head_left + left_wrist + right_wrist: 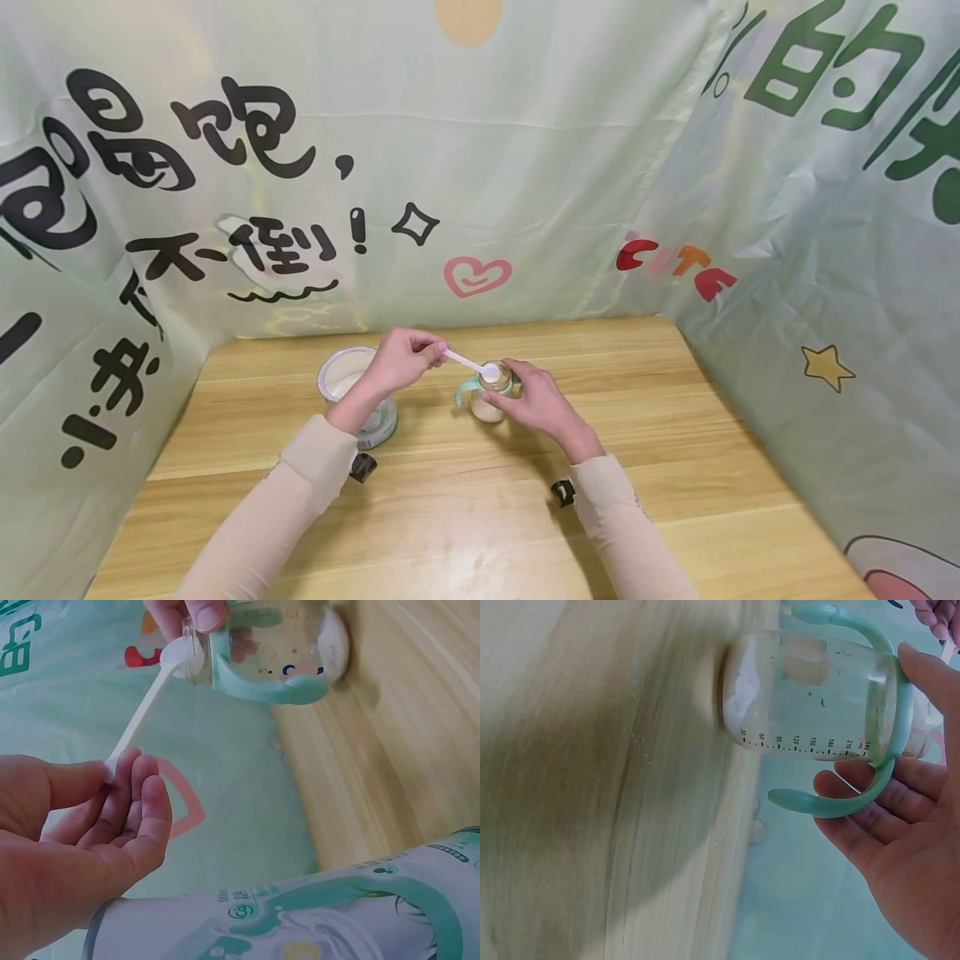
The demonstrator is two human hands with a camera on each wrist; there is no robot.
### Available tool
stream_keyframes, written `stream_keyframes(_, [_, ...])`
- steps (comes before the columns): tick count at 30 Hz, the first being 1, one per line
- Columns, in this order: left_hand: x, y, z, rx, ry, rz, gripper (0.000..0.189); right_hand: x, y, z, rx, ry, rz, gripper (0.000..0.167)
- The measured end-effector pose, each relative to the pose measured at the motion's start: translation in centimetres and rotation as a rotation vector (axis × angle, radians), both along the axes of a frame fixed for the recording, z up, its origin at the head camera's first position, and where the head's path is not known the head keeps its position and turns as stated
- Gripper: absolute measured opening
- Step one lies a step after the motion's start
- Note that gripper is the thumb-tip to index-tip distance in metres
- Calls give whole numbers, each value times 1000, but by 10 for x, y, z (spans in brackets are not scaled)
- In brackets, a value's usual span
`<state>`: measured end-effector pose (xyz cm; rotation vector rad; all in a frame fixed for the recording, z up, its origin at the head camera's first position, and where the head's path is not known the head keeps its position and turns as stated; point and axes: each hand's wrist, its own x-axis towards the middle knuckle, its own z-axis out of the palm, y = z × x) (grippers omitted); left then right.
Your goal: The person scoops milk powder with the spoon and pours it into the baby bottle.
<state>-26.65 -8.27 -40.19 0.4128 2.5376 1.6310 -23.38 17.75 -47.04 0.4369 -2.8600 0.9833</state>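
My left hand (403,362) pinches the thin handle of a white measuring scoop (464,361) between thumb and fingers. The scoop's bowl (178,654) sits right at the open mouth of a clear baby bottle (802,697). Around the bottle's neck runs a mint-green collar with two curved handles (810,802). My right hand (542,406) grips the bottle at this collar, thumb on one side and fingers on the other. White powder (742,686) lies at the bottom of the bottle, which stands upright on the table.
An open milk powder can (380,425) stands on the wooden table (480,517) at the left, partly hidden beneath my left forearm. Printed fabric walls (570,200) enclose the table at the back and sides. Black wrist-camera mounts (363,467) hang under both wrists.
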Motion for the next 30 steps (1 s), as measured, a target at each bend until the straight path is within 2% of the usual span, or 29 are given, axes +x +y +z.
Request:
stream_keyframes(5, [-1,-2,0,42,-29,38,21,-1,-2,0,-2,-10,1,74])
stream_keyframes(10, [-2,-4,2,123,-67,78,23,-1,-3,0,-19,-5,23,71])
stream_keyframes(15, [-3,-6,6,175,-83,89,23,-1,-2,0,-17,10,22,72])
stream_keyframes(23, [-5,-22,9,197,-89,147,25,-3,-9,8,1,52,50,79])
stream_keyframes(30, [-5,-43,14,190,-91,155,29,-7,-19,18,18,58,97,77])
